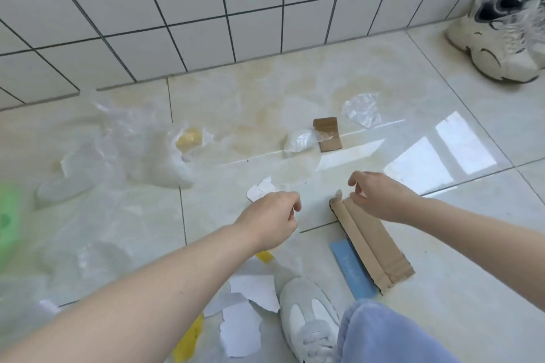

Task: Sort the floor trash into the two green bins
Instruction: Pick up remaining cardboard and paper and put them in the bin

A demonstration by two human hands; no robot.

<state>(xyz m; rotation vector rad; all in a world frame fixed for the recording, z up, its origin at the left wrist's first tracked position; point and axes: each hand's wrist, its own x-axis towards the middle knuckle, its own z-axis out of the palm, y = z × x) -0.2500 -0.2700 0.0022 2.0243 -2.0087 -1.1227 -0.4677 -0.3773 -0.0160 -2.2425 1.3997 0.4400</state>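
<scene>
Trash lies scattered on the glossy tiled floor. My left hand [269, 218] hovers with curled fingers just over a small white paper scrap [259, 190] and shows nothing in its grip. My right hand [377, 194] hangs with loosely curled fingers at the top end of a long folded cardboard strip [371, 242]; its thumb is at the strip's edge. A blue card [352, 268] lies partly under that strip. A blurred green bin [8, 215] shows at the left edge. Only one bin is in view.
Crumpled clear plastic bags [141, 150] with a yellow piece [188, 138] lie left. A small cardboard piece [327, 134] and clear wrap [362, 110] lie farther off. Torn white paper [250, 303] is beside my shoe [309, 315]. Sneakers [501, 38] stand by the tiled wall [177, 9].
</scene>
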